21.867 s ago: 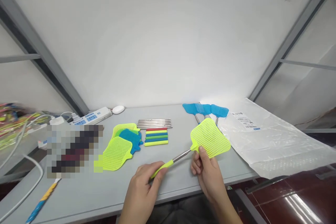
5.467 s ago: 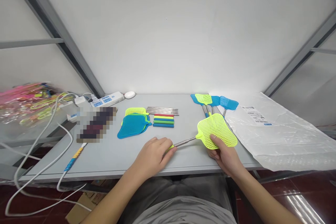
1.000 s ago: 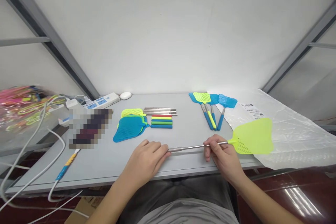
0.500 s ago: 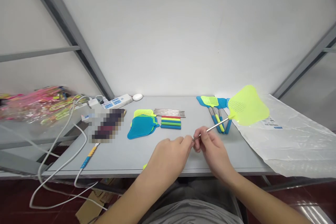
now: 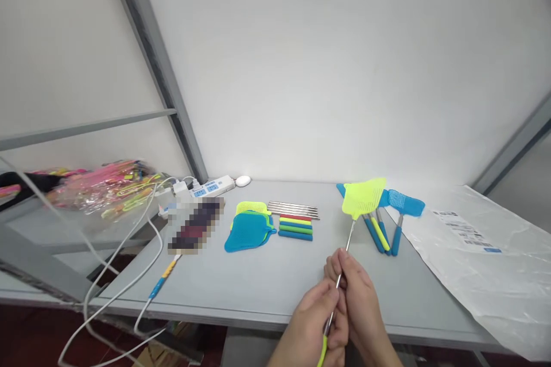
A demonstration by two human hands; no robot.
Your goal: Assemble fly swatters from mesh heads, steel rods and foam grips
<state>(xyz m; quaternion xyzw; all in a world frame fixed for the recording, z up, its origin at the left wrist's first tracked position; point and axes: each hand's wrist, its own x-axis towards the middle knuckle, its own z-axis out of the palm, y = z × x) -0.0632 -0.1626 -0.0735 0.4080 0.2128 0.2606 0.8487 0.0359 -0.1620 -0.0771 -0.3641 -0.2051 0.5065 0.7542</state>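
A yellow-green fly swatter (image 5: 364,198) is held up in front of me, its head away from me and its metal rod slanting down toward my body. My right hand (image 5: 360,292) is closed round the upper part of the rod. Lower down, my left hand (image 5: 313,321) pinches the same rod, just above a yellow-green grip (image 5: 323,348) at its near end. To the left lie blue and yellow-green swatter heads (image 5: 247,231), a row of metal rods (image 5: 293,210) and several coloured handle grips (image 5: 295,229). Behind and right lie several swatters with grips (image 5: 396,241).
White plastic packaging (image 5: 477,264) with a label covers the table's right side. At the left are a phone with a blurred screen (image 5: 196,226), its cable, a power strip (image 5: 213,187) and a white mouse-like object (image 5: 243,181). Plastic-bagged colourful items (image 5: 107,186) lie beyond the frame post.
The swatter has turned from pointing right to pointing away from me, and both hands have come lower and closer. A yellow-green grip now shows at the rod's near end. My view has shifted.
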